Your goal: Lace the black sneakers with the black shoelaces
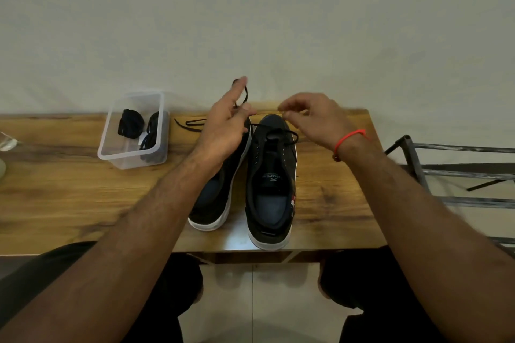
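Two black sneakers with white soles stand side by side on the wooden table (55, 203), toes pointing away from me. The right sneaker (271, 184) has a black shoelace (278, 135) threaded through its front eyelets. My left hand (225, 125) hovers over the toe of the left sneaker (214, 198) and holds one end of the lace raised, looping up past my fingers. My right hand (309, 117), with a red thread at the wrist, pinches the other end of the lace above the right sneaker's toe. The motion blurs both hands.
A clear plastic tub (133, 131) with several bundled black laces stands left of the sneakers. A loose black lace (189, 124) lies between the tub and my left hand. A metal rack (457, 170) stands off the table's right edge. A pale wall is just behind the table.
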### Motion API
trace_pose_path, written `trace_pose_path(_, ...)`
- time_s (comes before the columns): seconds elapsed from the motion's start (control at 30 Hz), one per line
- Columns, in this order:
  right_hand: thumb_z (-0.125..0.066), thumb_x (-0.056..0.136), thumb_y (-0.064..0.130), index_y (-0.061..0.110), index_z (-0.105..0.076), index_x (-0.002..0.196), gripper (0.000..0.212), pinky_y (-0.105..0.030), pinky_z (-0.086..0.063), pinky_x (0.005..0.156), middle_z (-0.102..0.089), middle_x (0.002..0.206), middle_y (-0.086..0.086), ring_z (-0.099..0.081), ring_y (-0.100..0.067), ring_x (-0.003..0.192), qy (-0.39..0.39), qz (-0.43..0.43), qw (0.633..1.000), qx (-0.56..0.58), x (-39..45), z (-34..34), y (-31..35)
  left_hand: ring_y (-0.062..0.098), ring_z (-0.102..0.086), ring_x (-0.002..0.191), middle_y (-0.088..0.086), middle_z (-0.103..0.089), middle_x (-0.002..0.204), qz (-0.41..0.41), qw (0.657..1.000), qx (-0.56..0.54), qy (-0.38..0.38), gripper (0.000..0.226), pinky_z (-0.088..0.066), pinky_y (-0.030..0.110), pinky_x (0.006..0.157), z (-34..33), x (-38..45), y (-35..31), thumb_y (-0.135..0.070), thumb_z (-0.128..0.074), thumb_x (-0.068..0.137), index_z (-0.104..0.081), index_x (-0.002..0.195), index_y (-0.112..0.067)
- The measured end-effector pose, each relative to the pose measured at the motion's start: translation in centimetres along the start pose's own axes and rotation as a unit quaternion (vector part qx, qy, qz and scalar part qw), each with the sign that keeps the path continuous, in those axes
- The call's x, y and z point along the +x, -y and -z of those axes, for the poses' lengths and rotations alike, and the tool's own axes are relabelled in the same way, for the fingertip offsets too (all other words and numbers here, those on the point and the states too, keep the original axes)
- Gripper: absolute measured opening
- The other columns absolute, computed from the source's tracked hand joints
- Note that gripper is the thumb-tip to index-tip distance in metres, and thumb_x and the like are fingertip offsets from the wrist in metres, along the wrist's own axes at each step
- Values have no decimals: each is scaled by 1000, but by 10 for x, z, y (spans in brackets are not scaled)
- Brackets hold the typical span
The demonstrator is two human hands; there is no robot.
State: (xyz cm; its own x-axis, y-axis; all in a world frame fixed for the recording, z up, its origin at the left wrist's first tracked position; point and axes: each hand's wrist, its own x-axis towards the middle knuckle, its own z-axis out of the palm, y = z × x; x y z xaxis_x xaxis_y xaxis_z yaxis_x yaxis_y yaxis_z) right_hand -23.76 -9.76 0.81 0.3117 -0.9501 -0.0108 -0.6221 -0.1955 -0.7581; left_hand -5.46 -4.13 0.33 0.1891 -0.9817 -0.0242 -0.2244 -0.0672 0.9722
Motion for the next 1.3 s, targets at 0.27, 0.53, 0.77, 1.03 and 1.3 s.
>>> trace_pose_path(0.27,-61,93,46,25,-66,111,29,-46,-51,95,-61,114,-7,-56,-28,109,74,-7,968,-242,-9,-32,-4,7,-61,76,-4,-68,93,27,971,222,79,46,-52,27,68,-5,-1,19,-33,-66,98,-54,141,-26)
trace_pose_path(0.53,-53,97,31,34,-62,118,23,-47,-49,100,-60,121,-4,-55,-29,115,75,-53,975,-201,-2,-32,-13,10,-65,58,-1,-68,96,52,949,288,115,60,-50,15,47,-5,-2,22,-18,-65,96,-42,150,-25)
trace_pose_path(0.77,-62,93,24,20,-64,86,8,-45,-57,85,-69,89,-1,-66,-26,90,96,-144,950,-260,3,-17,-30,13,-62,69,7,-66,110,29,929,349,118,39,-53,19,62,-6,0,27,-21,-51,102,-54,140,-29)
trace_pose_path(1.03,-54,97,14,14,-66,123,29,-41,-50,101,-65,125,-7,-59,-28,115,114,-147,951,-248,0,7,-25,15,-52,93,4,-33,131,-23,872,480,90,46,-55,34,80,-18,-14,29,-33,-36,107,-40,152,-41)
trace_pose_path(1.3,-49,102,20,21,-64,127,29,-36,-47,103,-63,128,-3,-56,-21,120,129,-7,969,-209,-1,-24,-12,21,-57,106,4,-36,138,-37,849,526,31,37,-47,32,77,-30,-20,38,-41,-50,104,-53,138,-28)
